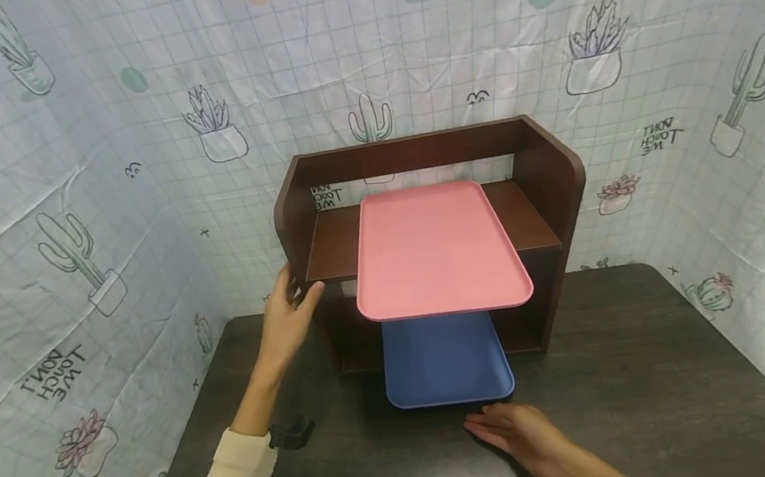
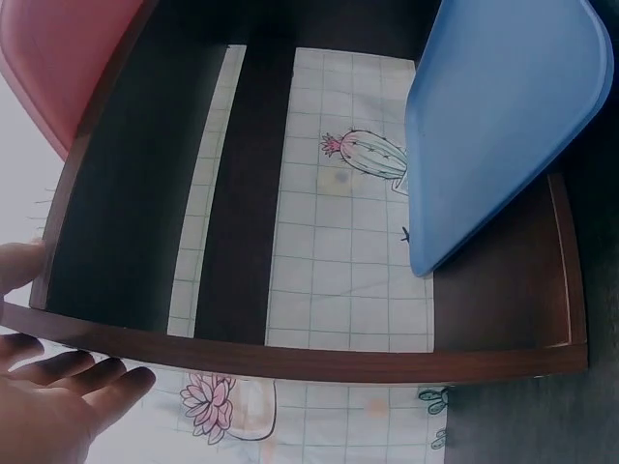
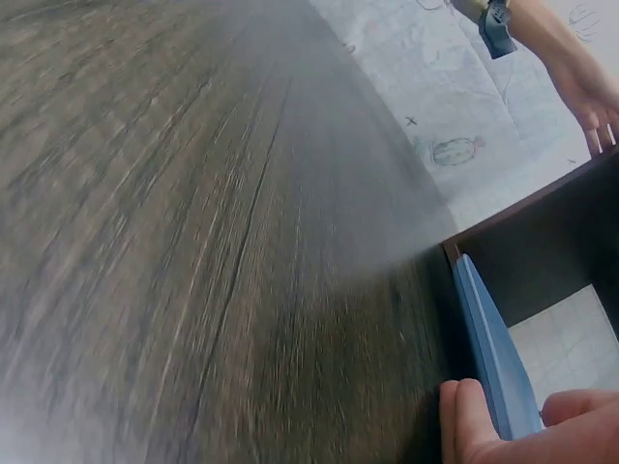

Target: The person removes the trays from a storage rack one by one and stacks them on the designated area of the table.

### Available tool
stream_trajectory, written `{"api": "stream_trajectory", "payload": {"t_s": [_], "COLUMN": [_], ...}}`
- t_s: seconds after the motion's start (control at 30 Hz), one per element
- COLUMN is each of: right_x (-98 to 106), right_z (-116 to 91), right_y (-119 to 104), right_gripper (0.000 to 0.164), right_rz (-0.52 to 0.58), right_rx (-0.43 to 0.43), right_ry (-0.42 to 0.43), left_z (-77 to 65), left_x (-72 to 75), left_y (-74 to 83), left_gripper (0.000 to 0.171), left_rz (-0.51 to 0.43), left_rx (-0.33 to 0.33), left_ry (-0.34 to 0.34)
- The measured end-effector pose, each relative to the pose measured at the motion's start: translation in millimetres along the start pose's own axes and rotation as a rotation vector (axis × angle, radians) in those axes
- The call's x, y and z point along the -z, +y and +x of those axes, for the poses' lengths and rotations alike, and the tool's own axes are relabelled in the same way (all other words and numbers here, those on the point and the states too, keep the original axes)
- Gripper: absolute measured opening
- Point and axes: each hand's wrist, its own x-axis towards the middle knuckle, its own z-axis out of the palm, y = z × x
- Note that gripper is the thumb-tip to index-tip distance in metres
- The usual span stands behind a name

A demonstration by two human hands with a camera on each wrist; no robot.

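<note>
A dark brown wooden shelf (image 1: 545,236) stands on the table with two trays in it. The pink tray (image 1: 436,248) lies on the upper level and juts out past the front. Below it, the blue tray (image 1: 446,361) sticks out from the lower level. My left hand (image 1: 285,320) holds the shelf's left side panel, thumb at the front edge and fingers along the outside. Near the blue tray's front edge is my right hand (image 1: 518,435), fingers extended. In the right wrist view its thumb (image 3: 571,406) and fingers lie on either side of the blue tray's edge.
The dark wood-grain table (image 1: 652,365) extends to both sides of the shelf. Printed cloth (image 1: 402,39) with cactus drawings hangs behind and along both sides. A dark watch-like band (image 1: 291,434) sits on my left wrist.
</note>
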Motion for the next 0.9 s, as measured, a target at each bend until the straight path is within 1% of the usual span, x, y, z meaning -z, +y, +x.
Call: {"api": "stream_trajectory", "payload": {"t_s": [0.17, 0.3, 0.43, 0.53, 0.6, 0.73, 0.83, 0.9], "right_x": [-8, -12, -16, -19, -22, -29, -33, -35], "right_z": [5, 8, 11, 13, 14, 16, 17, 18], "right_y": [4, 6, 9, 11, 12, 15, 16, 17], "right_gripper": [0.031, 0.039, 0.046, 0.046, 0.046, 0.052, 0.057, 0.057], "right_rz": [0.103, 0.152, 0.144, 0.136, 0.134, 0.144, 0.160, 0.162], "right_rx": [-0.004, 0.011, 0.038, 0.058, 0.074, 0.102, 0.125, 0.143], "right_ry": [0.052, 0.053, 0.018, 0.021, 0.043, 0.103, 0.131, 0.149], "left_z": [-0.8, -0.3, 2.4, 4.3, 4.8, 5.3, 4.6, 4.4], "left_x": [-0.6, -1.1, -2.2, -3.0, -3.3, -4.2, -4.3, -4.3], "left_y": [-2.0, -3.9, -4.8, -4.9, -4.5, -4.7, -4.6, -4.4], "left_gripper": [0.070, 0.070, 0.069, 0.068, 0.069, 0.071, 0.071, 0.070], "left_rz": [-0.010, 0.004, -0.005, -0.018, -0.024, -0.035, -0.038, -0.040], "left_rx": [-0.019, -0.015, -0.017, -0.020, -0.020, -0.014, 0.001, 0.007], "left_ry": [0.012, 0.026, 0.026, 0.027, 0.027, 0.017, 0.012, 0.015]}}
